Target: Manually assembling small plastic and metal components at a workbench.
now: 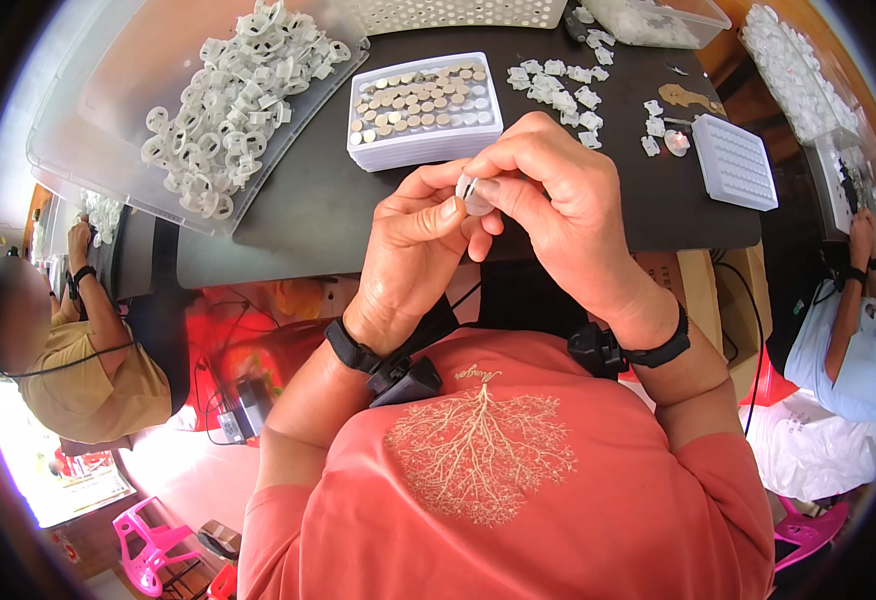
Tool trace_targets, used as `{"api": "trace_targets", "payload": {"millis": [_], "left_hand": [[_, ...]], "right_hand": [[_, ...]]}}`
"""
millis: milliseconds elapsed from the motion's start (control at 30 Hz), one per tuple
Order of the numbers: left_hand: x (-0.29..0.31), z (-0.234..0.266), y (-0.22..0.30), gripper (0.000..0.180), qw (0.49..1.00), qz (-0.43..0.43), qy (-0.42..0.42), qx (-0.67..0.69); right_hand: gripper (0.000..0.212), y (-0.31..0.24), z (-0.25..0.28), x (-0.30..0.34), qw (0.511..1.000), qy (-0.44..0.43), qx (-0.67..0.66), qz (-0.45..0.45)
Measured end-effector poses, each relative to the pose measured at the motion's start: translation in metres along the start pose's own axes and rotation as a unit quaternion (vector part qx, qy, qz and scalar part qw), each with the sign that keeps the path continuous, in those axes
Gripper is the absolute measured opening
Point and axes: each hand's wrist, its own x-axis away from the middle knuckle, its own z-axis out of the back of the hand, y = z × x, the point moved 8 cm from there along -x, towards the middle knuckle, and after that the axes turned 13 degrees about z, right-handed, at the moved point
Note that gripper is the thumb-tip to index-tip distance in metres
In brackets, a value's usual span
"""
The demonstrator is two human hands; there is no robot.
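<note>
Both my hands come together above the near edge of the dark table. Between thumb and fingers, my left hand (410, 235) pinches a small round translucent-white plastic piece (475, 200). Thumb and forefinger of my right hand (568, 205) close on the same piece from the other side. A thin dark edge shows in it, but fingers cover much of the piece and I cannot tell what that edge is. Just beyond the hands stands a stack of white trays (413, 155), its top one filled with rows of silvery button cells (423, 100).
A clear bin (298, 150) of white ring-shaped parts leans at left. Small white parts (558, 95) lie scattered at right, near a lit round piece (676, 142) and a white pocketed tray (736, 165). A perforated basket (448, 14) stands behind. Other people work on both sides.
</note>
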Motion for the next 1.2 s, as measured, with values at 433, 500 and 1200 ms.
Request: {"api": "trace_targets", "payload": {"millis": [433,500,1200], "left_hand": [[-0.001,0.004,-0.002,0.035,1.000,0.009,-0.007,0.013],[-0.002,0.002,-0.002,0.034,1.000,0.001,-0.012,0.011],[-0.003,0.003,-0.001,0.026,1.000,-0.009,0.010,-0.008]], "right_hand": [[0.010,-0.011,-0.004,-0.001,0.987,-0.065,0.130,0.069],[0.011,-0.012,-0.003,-0.002,0.987,-0.068,0.131,0.064],[0.009,0.023,-0.002,-0.002,0.974,-0.130,-0.027,-0.184]]}}
